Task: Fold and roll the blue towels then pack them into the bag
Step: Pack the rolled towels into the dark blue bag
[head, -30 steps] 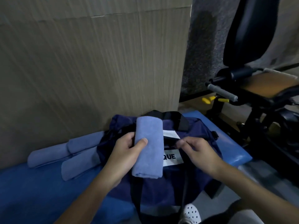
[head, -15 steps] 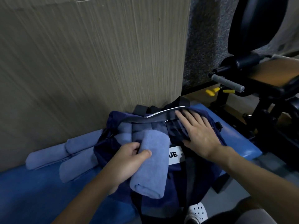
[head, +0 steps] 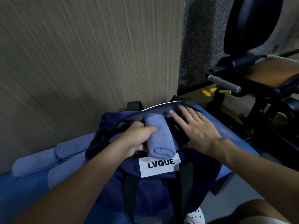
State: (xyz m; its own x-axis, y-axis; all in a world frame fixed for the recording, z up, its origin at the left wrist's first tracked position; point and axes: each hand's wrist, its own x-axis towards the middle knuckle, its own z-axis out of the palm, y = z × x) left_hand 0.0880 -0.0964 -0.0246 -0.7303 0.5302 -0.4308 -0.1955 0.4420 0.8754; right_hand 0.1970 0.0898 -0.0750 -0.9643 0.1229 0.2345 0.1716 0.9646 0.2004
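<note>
One rolled blue towel (head: 159,136) is clamped in my left grip (head: 137,138), thumb over the top, fingers curled under. The roll lies lengthwise over the open mouth of the navy bag (head: 150,191). Its far end is tucked under the bag's top edge; the near end, spiral facing me, sits just above the white LVQUE label (head: 160,165). Right grip (head: 195,131) is apart: fingers straight & spread, palm down, pressing on the bag's dark flap just R of the towel, fingertips near the light-edged rim. Bag sits on a blue padded desk (head: 233,126), its back against a wood-grain wall panel (head: 89,54). Three more rolled towels (head: 48,159) lie on the desk L of the bag, touching each other, one butting the bag's side. R side: black gym machine (head: 258,102) w/ a grey handle (head: 224,82), yellow bits (head: 207,92) on the floor by it. White dotted shoe (head: 194,215) shows below the bag.
</note>
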